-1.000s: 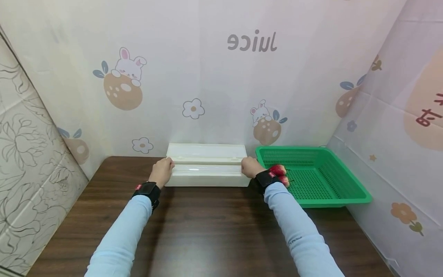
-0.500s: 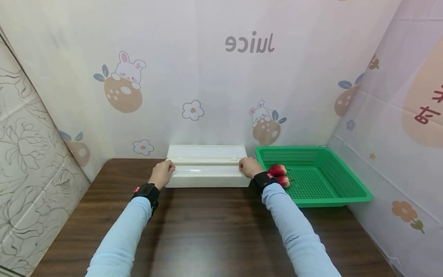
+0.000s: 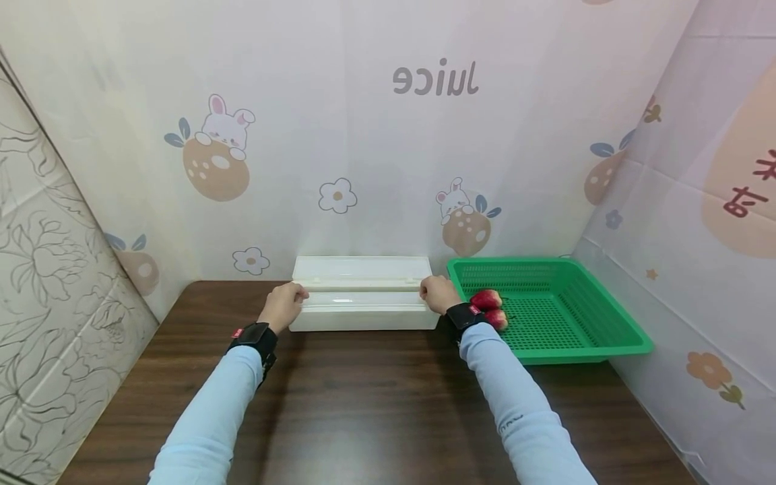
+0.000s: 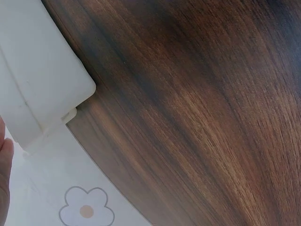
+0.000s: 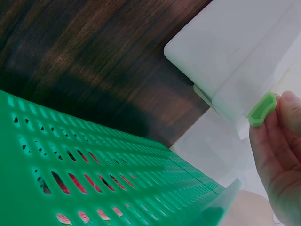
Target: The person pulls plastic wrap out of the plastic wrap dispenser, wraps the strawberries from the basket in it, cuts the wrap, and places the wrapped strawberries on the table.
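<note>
A long white box [image 3: 364, 320], resembling a cling-film dispenser, stands on the table against the back wall. Its white lid [image 3: 364, 267] is tipped back behind it. A pale strip [image 3: 364, 285] runs along the middle, between lid and box. At the left end of the strip, my left hand [image 3: 283, 306] pinches with curled fingers; the left wrist view shows only its fingertips [image 4: 4, 160] beside the box corner. My right hand [image 3: 440, 295] is at the other end, where thumb and fingers pinch a small light-green end piece [image 5: 262, 110].
Right of the box stands a green plastic basket [image 3: 582, 351], its wall close beside my right wrist. Red fruits [image 3: 486, 298] lie at its left side. The dark wood table [image 3: 364, 404] meets a printed wall covering [image 3: 364, 135] behind.
Both hands stay at the ends of the box, the right one having shifted slightly left. The head view has tilted a little upward.
</note>
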Demonstrator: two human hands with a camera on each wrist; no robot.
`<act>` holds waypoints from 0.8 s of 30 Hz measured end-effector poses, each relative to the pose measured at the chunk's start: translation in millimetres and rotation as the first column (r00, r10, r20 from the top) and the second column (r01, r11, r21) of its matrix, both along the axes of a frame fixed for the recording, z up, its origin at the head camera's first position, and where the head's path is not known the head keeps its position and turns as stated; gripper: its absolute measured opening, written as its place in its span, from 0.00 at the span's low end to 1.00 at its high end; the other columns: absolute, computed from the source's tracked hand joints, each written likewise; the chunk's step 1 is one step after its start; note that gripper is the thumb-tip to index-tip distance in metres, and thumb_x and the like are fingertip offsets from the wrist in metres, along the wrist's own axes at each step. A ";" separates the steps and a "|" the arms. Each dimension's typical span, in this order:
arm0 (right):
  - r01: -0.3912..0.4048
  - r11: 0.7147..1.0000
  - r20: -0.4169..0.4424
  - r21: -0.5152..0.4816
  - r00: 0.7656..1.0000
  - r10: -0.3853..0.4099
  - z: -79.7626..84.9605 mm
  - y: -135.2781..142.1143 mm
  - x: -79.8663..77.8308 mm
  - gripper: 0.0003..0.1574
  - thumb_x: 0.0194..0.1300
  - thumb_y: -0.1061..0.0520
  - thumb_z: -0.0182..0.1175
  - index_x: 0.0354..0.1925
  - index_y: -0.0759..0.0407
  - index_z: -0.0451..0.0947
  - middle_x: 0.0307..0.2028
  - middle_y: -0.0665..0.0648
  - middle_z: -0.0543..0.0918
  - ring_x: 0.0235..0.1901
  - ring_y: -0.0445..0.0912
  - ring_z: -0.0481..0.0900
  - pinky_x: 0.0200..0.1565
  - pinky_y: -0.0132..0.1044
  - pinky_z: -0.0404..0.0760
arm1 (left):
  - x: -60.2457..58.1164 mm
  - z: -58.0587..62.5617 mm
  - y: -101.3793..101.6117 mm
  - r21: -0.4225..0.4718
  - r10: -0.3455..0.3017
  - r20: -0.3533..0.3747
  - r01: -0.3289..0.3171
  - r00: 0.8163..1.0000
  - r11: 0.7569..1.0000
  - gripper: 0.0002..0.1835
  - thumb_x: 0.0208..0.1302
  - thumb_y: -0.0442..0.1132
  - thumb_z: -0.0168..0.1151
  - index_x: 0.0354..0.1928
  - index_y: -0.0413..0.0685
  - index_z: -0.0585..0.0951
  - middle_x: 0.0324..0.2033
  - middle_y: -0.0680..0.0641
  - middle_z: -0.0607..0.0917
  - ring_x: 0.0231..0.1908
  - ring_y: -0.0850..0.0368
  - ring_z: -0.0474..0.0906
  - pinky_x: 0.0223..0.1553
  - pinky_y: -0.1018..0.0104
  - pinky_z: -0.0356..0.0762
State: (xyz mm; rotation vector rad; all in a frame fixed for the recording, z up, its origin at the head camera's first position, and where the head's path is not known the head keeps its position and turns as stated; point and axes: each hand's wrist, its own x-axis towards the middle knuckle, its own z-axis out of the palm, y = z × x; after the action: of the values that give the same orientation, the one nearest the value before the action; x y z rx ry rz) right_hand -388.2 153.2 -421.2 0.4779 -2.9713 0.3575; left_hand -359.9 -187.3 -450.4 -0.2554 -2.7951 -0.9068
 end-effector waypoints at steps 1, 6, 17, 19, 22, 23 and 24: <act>0.003 1.000 0.001 0.003 1.000 -0.003 0.1 -0.1 0.0 0.10 0.56 0.67 0.55 0.19 0.59 0.76 0.20 0.54 0.77 0.23 0.47 0.71 0.30 0.38 0.69 | -0.1 0.2 0.4 0.000 0.001 -0.005 -0.001 1.000 1.000 0.06 0.60 0.29 0.56 0.37 0.38 0.82 0.36 0.40 0.84 0.34 0.49 0.77 0.40 0.55 0.76; 0.033 0.999 0.043 0.010 0.999 -0.033 2.4 -1.7 0.0 0.10 0.57 0.64 0.56 0.20 0.59 0.76 0.21 0.55 0.78 0.24 0.48 0.73 0.30 0.39 0.71 | -1.7 0.3 2.0 0.011 0.014 -0.019 -0.014 1.000 1.000 0.05 0.60 0.33 0.59 0.37 0.39 0.80 0.35 0.40 0.83 0.34 0.49 0.76 0.41 0.55 0.75; 0.039 0.999 0.045 0.023 0.998 -0.040 0.3 -3.1 -1.7 0.08 0.55 0.62 0.62 0.21 0.58 0.76 0.22 0.55 0.79 0.25 0.48 0.73 0.29 0.39 0.71 | -3.6 1.7 1.7 0.024 0.081 -0.017 -0.080 0.997 0.996 0.10 0.60 0.34 0.59 0.43 0.39 0.81 0.40 0.39 0.83 0.40 0.45 0.79 0.45 0.52 0.75; 0.050 0.999 0.038 0.023 0.998 -0.051 -0.9 -3.5 -2.3 0.08 0.55 0.62 0.62 0.22 0.58 0.77 0.22 0.55 0.79 0.24 0.48 0.74 0.28 0.38 0.71 | -3.3 1.4 1.3 0.021 0.089 -0.031 -0.088 0.996 0.996 0.09 0.60 0.35 0.59 0.40 0.40 0.83 0.40 0.39 0.84 0.41 0.45 0.79 0.45 0.52 0.74; 0.063 0.998 0.028 0.014 0.998 -0.064 -2.3 -3.0 -2.5 0.08 0.57 0.63 0.60 0.22 0.58 0.76 0.23 0.55 0.79 0.24 0.48 0.73 0.27 0.37 0.70 | -3.0 0.6 0.1 0.043 0.096 -0.038 -0.094 0.995 0.995 0.08 0.60 0.35 0.59 0.39 0.41 0.83 0.40 0.40 0.84 0.41 0.45 0.78 0.45 0.52 0.73; 0.062 0.998 0.024 0.007 0.998 -0.062 -2.5 -2.4 -2.4 0.08 0.57 0.64 0.60 0.22 0.58 0.75 0.22 0.55 0.78 0.24 0.48 0.72 0.26 0.37 0.69 | -3.2 0.5 0.0 0.056 0.099 -0.034 -0.097 0.995 0.994 0.08 0.61 0.35 0.58 0.39 0.41 0.83 0.40 0.40 0.84 0.41 0.45 0.78 0.45 0.52 0.73; 0.058 0.998 0.020 0.000 0.998 -0.058 -2.8 -1.7 -2.3 0.08 0.57 0.64 0.59 0.22 0.58 0.75 0.22 0.54 0.78 0.23 0.48 0.71 0.26 0.37 0.68 | -3.4 0.7 0.1 0.072 0.102 -0.028 -0.100 0.994 0.992 0.08 0.61 0.36 0.58 0.39 0.41 0.83 0.39 0.40 0.84 0.41 0.46 0.78 0.44 0.52 0.73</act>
State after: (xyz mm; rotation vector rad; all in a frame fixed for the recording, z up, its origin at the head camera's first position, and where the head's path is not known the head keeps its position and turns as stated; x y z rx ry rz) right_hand -390.5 151.5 -424.0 0.3897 -2.9965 0.3593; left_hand -363.4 -187.3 -449.7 -0.1152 -2.7134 -0.9668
